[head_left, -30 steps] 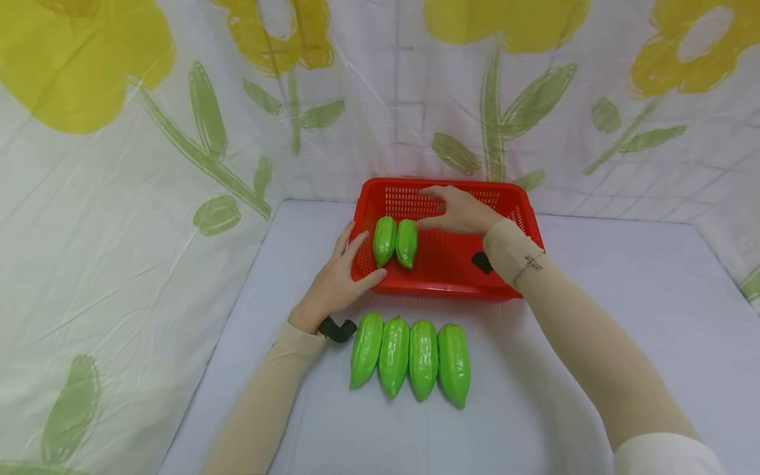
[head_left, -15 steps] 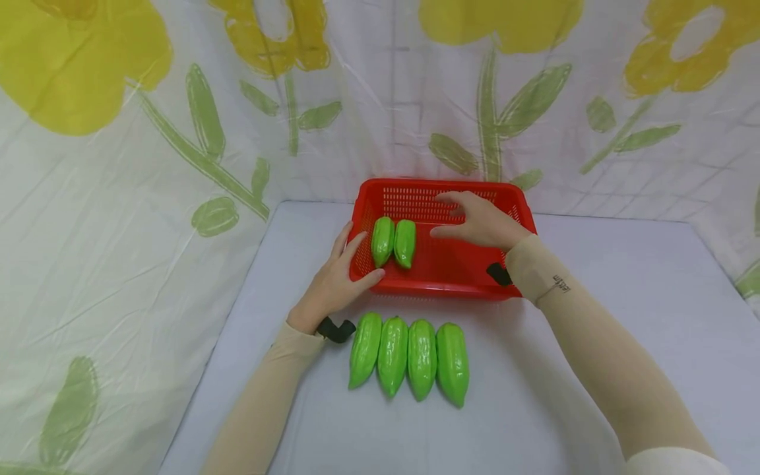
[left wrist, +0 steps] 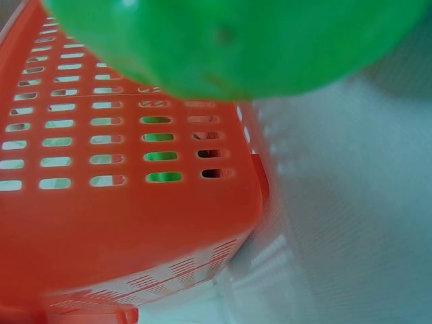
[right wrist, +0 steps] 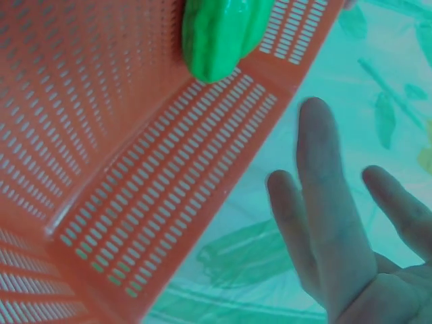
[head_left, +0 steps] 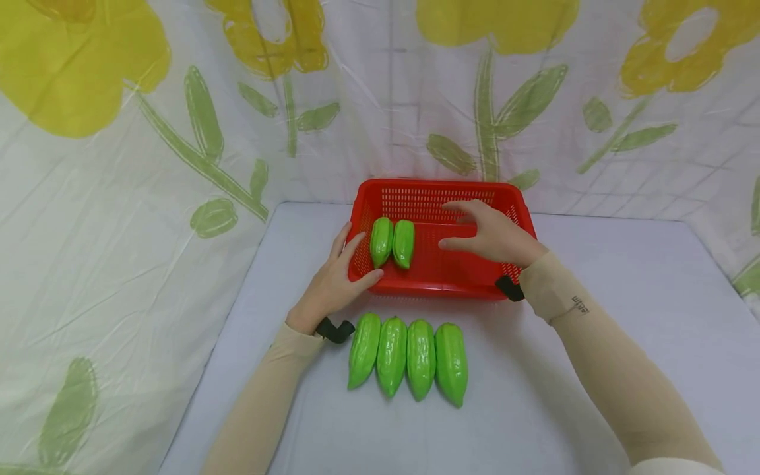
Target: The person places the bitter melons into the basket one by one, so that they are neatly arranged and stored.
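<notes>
Four glossy bright-green ridged pods w/ pointed near ends lie in a row, side by side, on the pale worktop, just on the near side of the red rect. plastic basket w/ slotted walls. Two matching green pods are inside it, upright-ish in your view, next to ea. other at the left end.

Your right hand hangs over the basket's right half, fingers loosely bent & well apart from the thumb, w/ nothing in them. Your left hand is at the basket's near left corner: fingers spread wide & fairly straight on the left rim, thumb by the near rim, no pod in them.

Both arms wear beige sleeves, ea. w/ a small black piece at the wrist. Far side: white hanging cloth w/ yellow flowers & green leaves.
</notes>
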Demonstrator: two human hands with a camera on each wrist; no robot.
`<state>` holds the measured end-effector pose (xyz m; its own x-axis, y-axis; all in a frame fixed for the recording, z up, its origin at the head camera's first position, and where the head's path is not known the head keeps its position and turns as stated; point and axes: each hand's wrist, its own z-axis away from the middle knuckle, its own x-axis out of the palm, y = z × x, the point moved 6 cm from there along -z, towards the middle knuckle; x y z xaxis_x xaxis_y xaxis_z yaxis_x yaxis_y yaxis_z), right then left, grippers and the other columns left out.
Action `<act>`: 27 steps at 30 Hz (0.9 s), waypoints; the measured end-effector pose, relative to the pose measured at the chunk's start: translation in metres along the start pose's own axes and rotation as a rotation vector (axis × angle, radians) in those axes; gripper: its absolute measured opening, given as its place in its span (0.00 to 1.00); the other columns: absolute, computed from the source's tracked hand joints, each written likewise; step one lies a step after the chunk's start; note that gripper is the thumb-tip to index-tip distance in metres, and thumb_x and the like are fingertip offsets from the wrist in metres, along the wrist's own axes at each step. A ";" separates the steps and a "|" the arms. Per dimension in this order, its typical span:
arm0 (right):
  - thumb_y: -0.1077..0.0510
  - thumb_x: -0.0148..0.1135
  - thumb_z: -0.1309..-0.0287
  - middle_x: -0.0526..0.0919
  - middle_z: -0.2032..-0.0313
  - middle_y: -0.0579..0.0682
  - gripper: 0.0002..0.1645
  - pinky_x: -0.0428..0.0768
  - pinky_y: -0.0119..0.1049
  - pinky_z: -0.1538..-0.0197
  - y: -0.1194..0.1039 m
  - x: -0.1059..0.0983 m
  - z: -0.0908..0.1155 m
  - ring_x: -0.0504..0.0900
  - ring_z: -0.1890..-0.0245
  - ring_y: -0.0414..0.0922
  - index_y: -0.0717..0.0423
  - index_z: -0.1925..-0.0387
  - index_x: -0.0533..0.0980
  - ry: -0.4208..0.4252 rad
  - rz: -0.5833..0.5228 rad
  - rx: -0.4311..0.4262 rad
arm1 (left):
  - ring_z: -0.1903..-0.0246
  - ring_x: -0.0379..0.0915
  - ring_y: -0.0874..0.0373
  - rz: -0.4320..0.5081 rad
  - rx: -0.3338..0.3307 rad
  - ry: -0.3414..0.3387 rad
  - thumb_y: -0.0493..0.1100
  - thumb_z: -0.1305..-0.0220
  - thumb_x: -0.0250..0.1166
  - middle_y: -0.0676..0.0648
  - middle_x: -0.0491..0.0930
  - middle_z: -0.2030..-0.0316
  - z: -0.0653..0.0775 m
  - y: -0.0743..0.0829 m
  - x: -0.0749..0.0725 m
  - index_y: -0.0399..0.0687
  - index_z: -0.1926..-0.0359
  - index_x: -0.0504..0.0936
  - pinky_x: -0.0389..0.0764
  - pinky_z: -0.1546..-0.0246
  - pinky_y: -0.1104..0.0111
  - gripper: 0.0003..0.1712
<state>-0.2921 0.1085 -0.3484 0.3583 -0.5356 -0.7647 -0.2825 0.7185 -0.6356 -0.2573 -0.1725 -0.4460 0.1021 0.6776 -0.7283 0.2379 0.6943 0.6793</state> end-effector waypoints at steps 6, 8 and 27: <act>0.37 0.71 0.37 0.65 0.25 0.52 0.49 0.74 0.60 0.32 0.001 0.001 0.012 0.71 0.31 0.54 0.45 0.22 0.61 0.014 -0.004 0.008 | 0.26 0.62 0.40 -0.015 0.006 0.008 0.72 0.34 0.61 0.58 0.35 0.16 0.000 0.001 -0.001 0.58 0.17 0.54 0.75 0.37 0.37 0.53; 0.38 0.71 0.37 0.65 0.26 0.51 0.49 0.74 0.60 0.32 0.001 0.002 0.015 0.71 0.30 0.54 0.45 0.22 0.62 0.017 -0.009 0.003 | 0.25 0.62 0.40 -0.019 0.009 0.009 0.72 0.34 0.61 0.58 0.35 0.16 0.000 0.001 -0.001 0.58 0.17 0.54 0.74 0.37 0.37 0.53; 0.37 0.71 0.38 0.70 0.30 0.54 0.48 0.77 0.60 0.35 0.009 0.015 0.048 0.70 0.32 0.55 0.45 0.23 0.63 0.025 -0.018 0.011 | 0.25 0.61 0.40 -0.018 0.010 0.009 0.72 0.34 0.61 0.58 0.35 0.16 -0.001 0.000 0.001 0.58 0.17 0.54 0.74 0.37 0.37 0.53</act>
<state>-0.2471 0.1282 -0.3605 0.3405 -0.5593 -0.7558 -0.2665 0.7134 -0.6481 -0.2583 -0.1721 -0.4465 0.0888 0.6671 -0.7397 0.2496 0.7040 0.6649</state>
